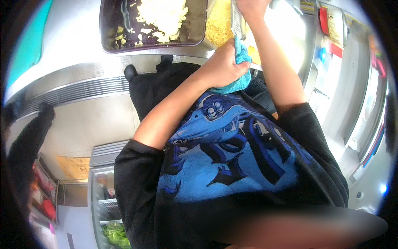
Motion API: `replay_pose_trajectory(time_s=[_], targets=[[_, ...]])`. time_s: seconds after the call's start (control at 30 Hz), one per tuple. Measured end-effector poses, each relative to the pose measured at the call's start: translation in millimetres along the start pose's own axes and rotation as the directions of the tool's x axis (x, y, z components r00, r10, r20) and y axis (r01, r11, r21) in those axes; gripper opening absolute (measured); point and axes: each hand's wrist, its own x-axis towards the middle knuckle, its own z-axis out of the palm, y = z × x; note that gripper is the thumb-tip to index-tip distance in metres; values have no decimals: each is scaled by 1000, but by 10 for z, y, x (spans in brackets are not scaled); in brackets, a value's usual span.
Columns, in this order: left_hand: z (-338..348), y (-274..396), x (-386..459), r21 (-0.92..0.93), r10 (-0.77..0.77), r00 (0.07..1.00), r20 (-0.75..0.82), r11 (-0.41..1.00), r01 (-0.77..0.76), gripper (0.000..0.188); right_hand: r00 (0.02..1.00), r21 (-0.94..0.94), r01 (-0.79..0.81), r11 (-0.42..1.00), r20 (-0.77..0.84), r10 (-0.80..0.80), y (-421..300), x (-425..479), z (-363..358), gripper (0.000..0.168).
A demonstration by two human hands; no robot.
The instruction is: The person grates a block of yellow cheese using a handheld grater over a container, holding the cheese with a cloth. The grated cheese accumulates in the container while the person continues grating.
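Note:
My left hand (228,65) grips a teal cloth (238,84) and, through it, the near end of a metal grater (238,25). The grater stands at the edge of a container of yellow shreds (217,26) that look like grated cheese. My right hand (253,7) is at the grater's far part, cut off by the top edge of the view; whether it holds something there is hidden. Left of the shreds, a dark rectangular tray (107,40) holds a heap of pale yellow, broken-up food (163,15), with small bits scattered around it.
A green board (29,46) lies on the steel counter (73,34) at the far left. Below are a floor drain grate (102,88) and an open refrigerator (93,186) with leafy greens (116,235). A person in dark clothing (28,140) stands left. Shelving (351,87) runs along the right.

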Motion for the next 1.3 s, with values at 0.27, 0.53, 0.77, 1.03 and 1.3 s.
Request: replay_pose_trajectory(time_s=[0.27, 0.53, 0.77, 1.03, 1.3], targets=[[-18, 112, -54, -63, -29, 991, 130, 997, 38, 27, 979, 516, -176, 838, 177, 97, -406, 532, -1108, 19], [0, 178, -5, -4, -15, 990, 138, 1000, 16, 34, 996, -58, -91, 994, 3, 91, 106, -552, -778, 21], [89, 96, 152, -72, 91, 991, 103, 994, -84, 35, 975, 113, 39, 993, 214, -63, -260, -582, -761, 33], [148, 150, 222, 82, 80, 977, 200, 992, -98, 38, 948, 60, -102, 993, 307, 78, -230, -492, -723, 34], [211, 269, 177, 176, -22, 976, 218, 984, -17, 39, 933, 37, -244, 969, 280, 224, 63, -418, -662, 25]])
